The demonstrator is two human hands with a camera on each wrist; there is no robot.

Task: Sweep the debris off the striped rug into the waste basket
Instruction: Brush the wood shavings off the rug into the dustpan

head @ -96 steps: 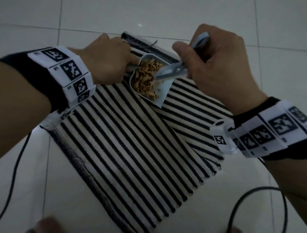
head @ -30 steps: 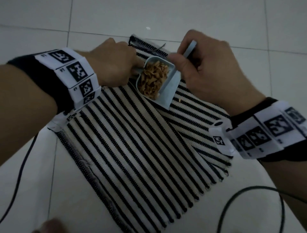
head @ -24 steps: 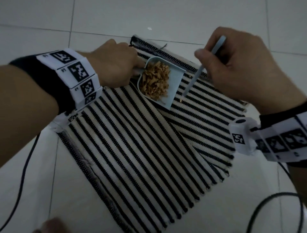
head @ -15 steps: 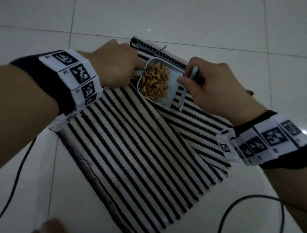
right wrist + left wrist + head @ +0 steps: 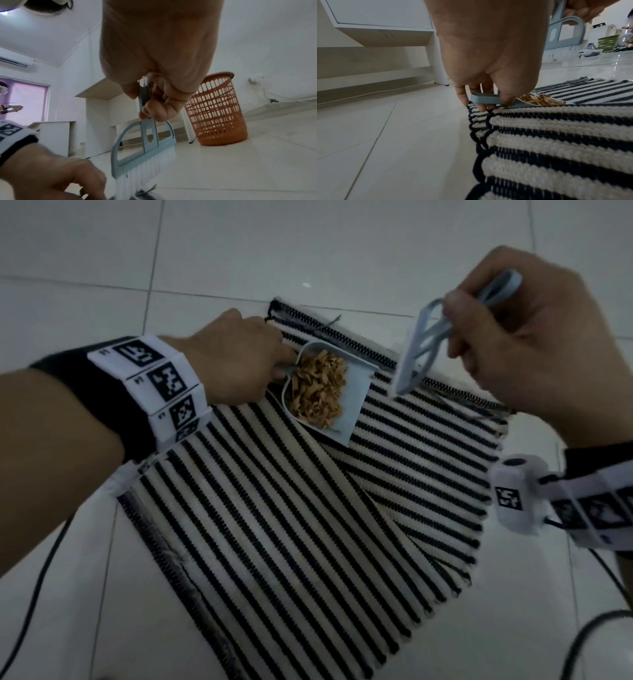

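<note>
Both hands are busy: your left hand (image 5: pixel 239 361) grips the dustpan (image 5: pixel 329 392) flat on the rug (image 5: pixel 274 508) to keep the debris (image 5: pixel 317 390) in, while your right hand (image 5: pixel 534 337) grips the brush (image 5: pixel 421 344) lifted clear.

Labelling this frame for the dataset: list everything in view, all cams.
striped rug: 1, black and cream, on the floor, one corner folded over
dustpan: 1, pale blue, resting on the rug
debris: 1 heap, tan shavings, in the dustpan
brush: 1, pale blue, white bristles, raised above the rug's far edge
waste basket: 1, orange, on the floor beyond the rug
green basket: 1, far background
cables: black, on the floor
left hand: grips the dustpan handle
right hand: grips the brush handle
</note>
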